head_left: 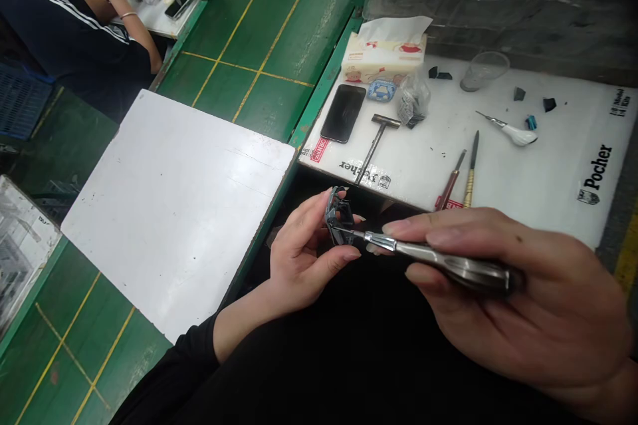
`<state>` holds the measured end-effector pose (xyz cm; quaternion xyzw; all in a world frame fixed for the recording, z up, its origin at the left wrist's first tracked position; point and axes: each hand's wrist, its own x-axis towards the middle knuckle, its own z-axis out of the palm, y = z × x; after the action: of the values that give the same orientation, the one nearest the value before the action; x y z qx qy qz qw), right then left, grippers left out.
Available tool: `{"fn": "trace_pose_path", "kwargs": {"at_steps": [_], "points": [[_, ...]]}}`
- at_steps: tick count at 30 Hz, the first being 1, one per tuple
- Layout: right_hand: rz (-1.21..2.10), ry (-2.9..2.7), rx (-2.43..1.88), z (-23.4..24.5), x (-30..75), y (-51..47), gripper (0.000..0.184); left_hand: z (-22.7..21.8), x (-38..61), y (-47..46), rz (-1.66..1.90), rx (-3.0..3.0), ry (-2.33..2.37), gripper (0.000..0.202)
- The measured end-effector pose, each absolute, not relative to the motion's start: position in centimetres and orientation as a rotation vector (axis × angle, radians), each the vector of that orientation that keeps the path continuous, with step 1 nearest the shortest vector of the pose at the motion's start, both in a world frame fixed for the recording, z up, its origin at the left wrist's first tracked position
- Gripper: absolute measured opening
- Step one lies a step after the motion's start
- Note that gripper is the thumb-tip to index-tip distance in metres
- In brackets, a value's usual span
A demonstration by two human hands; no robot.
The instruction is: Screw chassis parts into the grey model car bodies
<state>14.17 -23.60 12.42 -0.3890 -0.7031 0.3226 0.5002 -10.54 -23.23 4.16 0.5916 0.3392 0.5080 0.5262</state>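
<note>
My left hand [304,252] is closed around a small dark grey plastic part [339,212] with an open, frame-like shape. In my right hand [528,285] is a metal-handled screwdriver [448,264], pointing left. Its thin tip meets the lower side of the grey part, between my left thumb and fingers; whether it sits on a screw is too small to tell. Both hands are in front of my body, just off the near edge of the white worktable [528,185].
On the worktable lie a T-handle tool [377,142], phone [343,114], tissue pack [386,56], plastic bag [413,99], clear cup [483,71], white-handled tool [513,131] and two slim tools [471,169]. A white board [184,212] is left; a co-worker [74,39] sits beyond.
</note>
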Motion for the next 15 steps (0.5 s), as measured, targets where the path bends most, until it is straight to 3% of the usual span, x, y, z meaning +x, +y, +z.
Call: {"fn": "trace_pose_path", "kwargs": {"at_steps": [5, 10, 15], "points": [[0.708, -1.823, -0.948, 13.0, 14.6, -24.4, 0.057, 4.0, -10.7, -23.2, 1.225, 1.487, 0.851, 0.082], [0.699, -1.794, -0.99, 12.5, 13.7, -25.0, 0.044, 4.1, -10.4, -23.3, 1.256, 1.494, 0.894, 0.083], [0.719, -1.653, -1.0, 12.4, 13.3, -25.1, 0.046, 4.1, -10.3, -23.1, 1.302, 1.48, 0.905, 0.083]]}}
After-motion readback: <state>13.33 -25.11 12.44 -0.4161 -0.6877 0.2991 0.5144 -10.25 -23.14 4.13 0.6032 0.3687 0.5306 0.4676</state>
